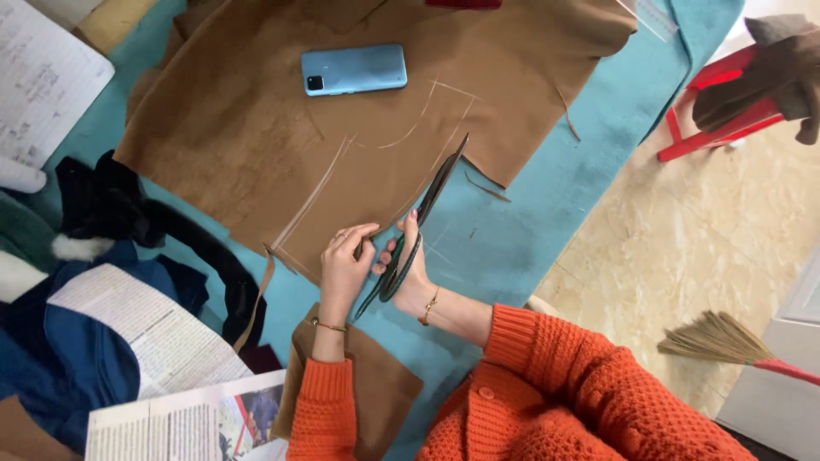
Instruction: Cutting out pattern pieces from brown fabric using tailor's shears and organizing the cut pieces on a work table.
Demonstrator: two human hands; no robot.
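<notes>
A large piece of brown fabric (282,128) with chalk lines lies on the teal table (530,213). My right hand (412,271) grips the handles of long dark scissors (427,213), whose blades lie along the fabric's cut edge and point up and to the right. My left hand (344,265) rests with its fingers on the fabric's near edge, just left of the scissors. Both arms wear orange knitted sleeves.
A light blue phone (354,69) lies on the fabric at the back. Dark and blue cloths (102,222) and printed papers (154,341) are heaped at the left. A brown scrap (376,384) hangs at the near edge. A red stool (726,102) and broom (726,341) stand on the floor.
</notes>
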